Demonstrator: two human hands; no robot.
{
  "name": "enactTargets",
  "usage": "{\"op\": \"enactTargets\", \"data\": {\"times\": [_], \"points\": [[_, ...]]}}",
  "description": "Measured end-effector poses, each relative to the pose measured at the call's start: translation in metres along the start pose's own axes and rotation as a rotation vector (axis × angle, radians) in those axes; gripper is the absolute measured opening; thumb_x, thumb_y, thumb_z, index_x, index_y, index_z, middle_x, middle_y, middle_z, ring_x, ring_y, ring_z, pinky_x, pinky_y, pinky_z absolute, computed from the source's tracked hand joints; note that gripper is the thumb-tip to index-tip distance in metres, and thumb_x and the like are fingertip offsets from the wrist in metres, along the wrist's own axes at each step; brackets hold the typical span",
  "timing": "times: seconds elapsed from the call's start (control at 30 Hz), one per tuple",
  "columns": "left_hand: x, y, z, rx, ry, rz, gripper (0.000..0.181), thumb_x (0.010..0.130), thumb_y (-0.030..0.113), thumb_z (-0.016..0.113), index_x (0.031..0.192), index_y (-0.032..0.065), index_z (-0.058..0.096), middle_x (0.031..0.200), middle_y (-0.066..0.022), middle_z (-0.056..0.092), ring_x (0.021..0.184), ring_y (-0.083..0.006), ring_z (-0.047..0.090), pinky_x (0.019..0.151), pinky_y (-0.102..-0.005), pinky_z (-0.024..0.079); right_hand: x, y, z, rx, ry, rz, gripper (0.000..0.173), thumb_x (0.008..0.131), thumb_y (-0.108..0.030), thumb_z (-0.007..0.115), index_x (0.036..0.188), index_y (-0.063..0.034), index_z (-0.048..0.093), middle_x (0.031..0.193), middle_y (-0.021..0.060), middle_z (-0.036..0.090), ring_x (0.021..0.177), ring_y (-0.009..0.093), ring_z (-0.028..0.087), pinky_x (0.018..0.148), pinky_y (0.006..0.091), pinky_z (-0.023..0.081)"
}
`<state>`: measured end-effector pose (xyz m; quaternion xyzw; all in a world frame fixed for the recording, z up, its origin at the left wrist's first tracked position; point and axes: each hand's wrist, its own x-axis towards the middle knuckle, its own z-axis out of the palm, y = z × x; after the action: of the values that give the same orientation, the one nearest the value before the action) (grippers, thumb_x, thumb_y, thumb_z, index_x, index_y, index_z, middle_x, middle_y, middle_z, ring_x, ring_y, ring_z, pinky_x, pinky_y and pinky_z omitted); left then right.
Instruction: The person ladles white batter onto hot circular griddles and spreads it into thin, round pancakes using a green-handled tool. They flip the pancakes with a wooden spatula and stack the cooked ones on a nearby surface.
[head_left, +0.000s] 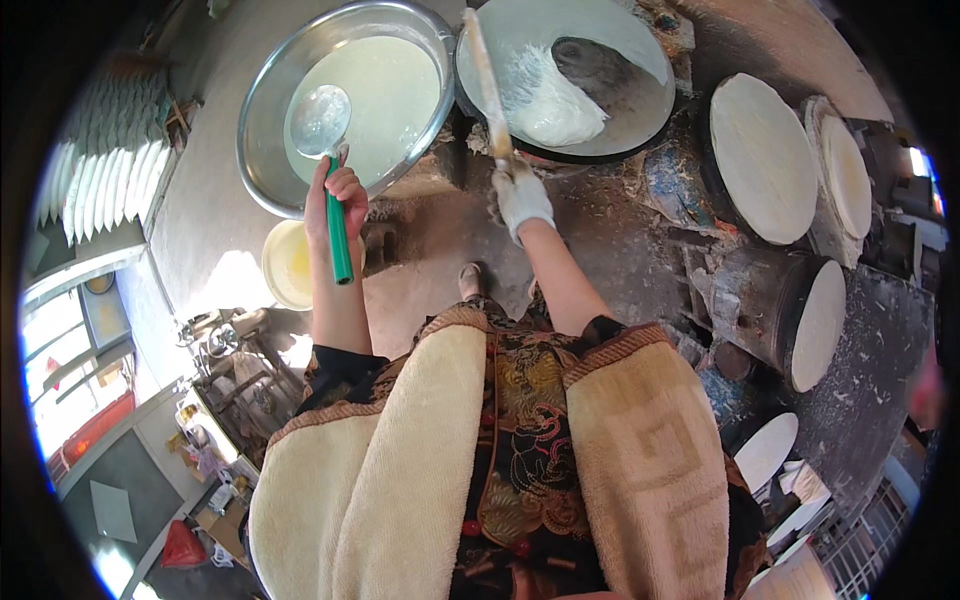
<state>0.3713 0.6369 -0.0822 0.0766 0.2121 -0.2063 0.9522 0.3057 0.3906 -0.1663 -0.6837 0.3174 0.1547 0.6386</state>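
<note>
My left hand (337, 196) is bare and grips the green handle of a metal ladle (321, 121). The ladle's bowl is over a wide steel basin (259, 161) of pale, milky batter (390, 97). My right hand (520, 196), in a whitish glove, holds a long, flat wooden scraper (489, 86). The scraper reaches across the left side of a round griddle (637, 112). White batter (559, 112) lies on the griddle in a thick mass, with a thin film curving around the top; a dark patch of the plate shows beside it.
A pale yellow bucket (271, 262) stands below the basin. To the right are round griddles on drum stoves, one bearing a pale round sheet (761, 157), and a stack of pale rounds (847, 176). A dark, flecked tabletop (862, 352) lies farther right. My shoe (470, 280) is on the floor.
</note>
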Motion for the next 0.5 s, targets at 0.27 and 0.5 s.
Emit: {"op": "enactTargets", "data": {"times": [0.27, 0.5], "points": [[-0.031, 0.026, 0.002, 0.174, -0.113, 0.080, 0.023, 0.097, 0.019, 0.038, 0.108, 0.0006, 0.046, 0.054, 0.0028, 0.034, 0.042, -0.0059, 0.034, 0.036, -0.0187, 0.030, -0.062, 0.025, -0.089, -0.622, 0.343, 0.009, 0.033, 0.089, -0.027, 0.042, 0.117, -0.0105, 0.045, 0.084, 0.0211, 0.062, 0.081, 0.038, 0.061, 0.073, 0.0456, 0.047], [-0.026, 0.016, 0.015, 0.308, -0.319, -0.043, 0.031, 0.098, 0.018, 0.033, 0.120, -0.0016, 0.041, 0.056, 0.0006, 0.037, 0.042, -0.0072, 0.037, 0.036, -0.0189, 0.034, -0.016, -0.027, -0.081, -0.252, 0.183, -0.085, 0.034, 0.090, -0.032, 0.041, 0.098, -0.0028, 0.055, 0.081, 0.0178, 0.057, 0.075, 0.028, 0.054, 0.068, 0.0367, 0.041]]}}
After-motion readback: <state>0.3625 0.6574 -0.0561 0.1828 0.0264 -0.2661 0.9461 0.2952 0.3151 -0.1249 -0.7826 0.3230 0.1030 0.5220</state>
